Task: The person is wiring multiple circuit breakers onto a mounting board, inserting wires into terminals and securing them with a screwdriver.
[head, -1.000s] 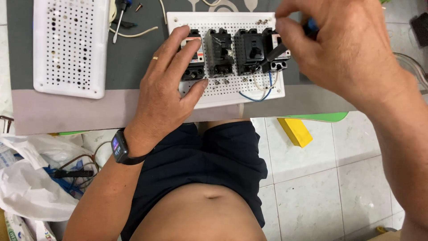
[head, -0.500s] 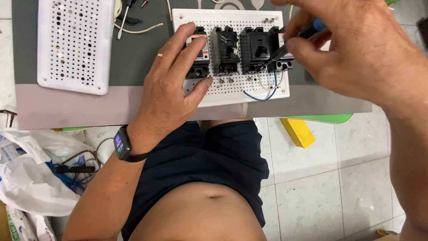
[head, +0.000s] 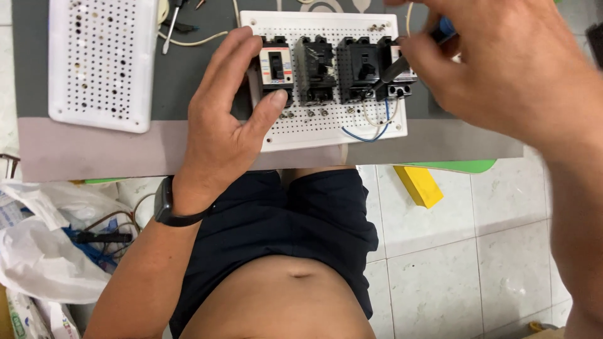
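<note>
— The fingers [head: 251,53] of the left hand [head: 220,125] are lying spread and flat, pressing on the white perforated plastic mounting board [head: 326,129] beside the black-and-white circuit breakers [head: 317,69]; they are holding it down, not gripping.

— And the right hand [head: 509,69]?

— It is pinching a blue-handled screwdriver [head: 402,59], fingers narrow, its tip meeting the rightmost breaker.

— How is the board handling?

— Stiff and probably light, sliding easily on the grey tabletop [head: 94,150]. Bracing the bare corner looks safest, well off the thin blue wire [head: 367,135].
</note>
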